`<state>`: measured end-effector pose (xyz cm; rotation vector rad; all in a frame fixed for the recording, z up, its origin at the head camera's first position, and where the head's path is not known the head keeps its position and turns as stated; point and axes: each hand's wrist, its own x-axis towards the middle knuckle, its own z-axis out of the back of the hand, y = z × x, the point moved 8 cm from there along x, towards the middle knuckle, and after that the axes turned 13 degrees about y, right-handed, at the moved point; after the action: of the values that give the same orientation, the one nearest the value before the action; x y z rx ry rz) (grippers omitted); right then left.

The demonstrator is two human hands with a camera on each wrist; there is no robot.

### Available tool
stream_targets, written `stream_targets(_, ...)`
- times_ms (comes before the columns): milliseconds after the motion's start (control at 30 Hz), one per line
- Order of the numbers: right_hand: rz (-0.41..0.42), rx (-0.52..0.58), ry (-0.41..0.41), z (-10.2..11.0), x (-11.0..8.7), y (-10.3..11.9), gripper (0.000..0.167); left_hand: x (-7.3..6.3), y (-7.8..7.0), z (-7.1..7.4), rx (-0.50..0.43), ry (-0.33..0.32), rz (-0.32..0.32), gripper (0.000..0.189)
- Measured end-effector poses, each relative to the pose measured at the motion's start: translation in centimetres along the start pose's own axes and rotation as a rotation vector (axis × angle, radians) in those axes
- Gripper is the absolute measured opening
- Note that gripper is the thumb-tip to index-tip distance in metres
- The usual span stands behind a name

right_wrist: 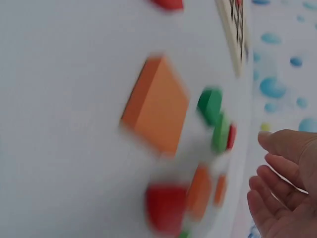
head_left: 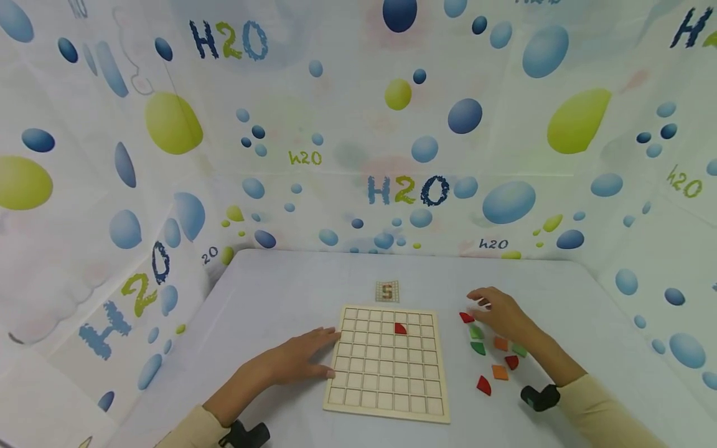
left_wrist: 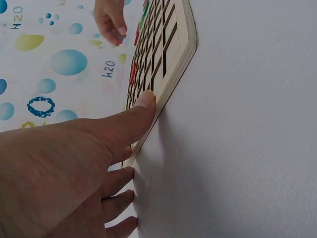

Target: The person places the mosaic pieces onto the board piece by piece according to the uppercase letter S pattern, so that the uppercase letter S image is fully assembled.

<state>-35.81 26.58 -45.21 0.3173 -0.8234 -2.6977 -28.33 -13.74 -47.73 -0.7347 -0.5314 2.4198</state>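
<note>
A wooden grid board lies on the table, with one red quarter-circle piece in a cell of an upper row. My left hand rests at the board's left edge; its fingers are extended and its thumb touches the rim in the left wrist view. My right hand hovers over the far end of the loose pieces, fingers slightly bent and apart. Nothing shows between those fingers in the right wrist view. Below it lie a red piece, a dark green piece and an orange square, blurred there.
A small pattern card with an S-like figure lies beyond the board. Nearer the right forearm are another orange square, a light green piece and red quarter-circles. A printed curtain hangs behind the white table.
</note>
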Motion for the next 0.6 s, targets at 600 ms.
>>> stream_targets(600,-0.141,0.167,0.216,0.2,-0.4,-5.9,0.049,0.1,0.2,0.0,-0.012,0.007,-0.007,0.081)
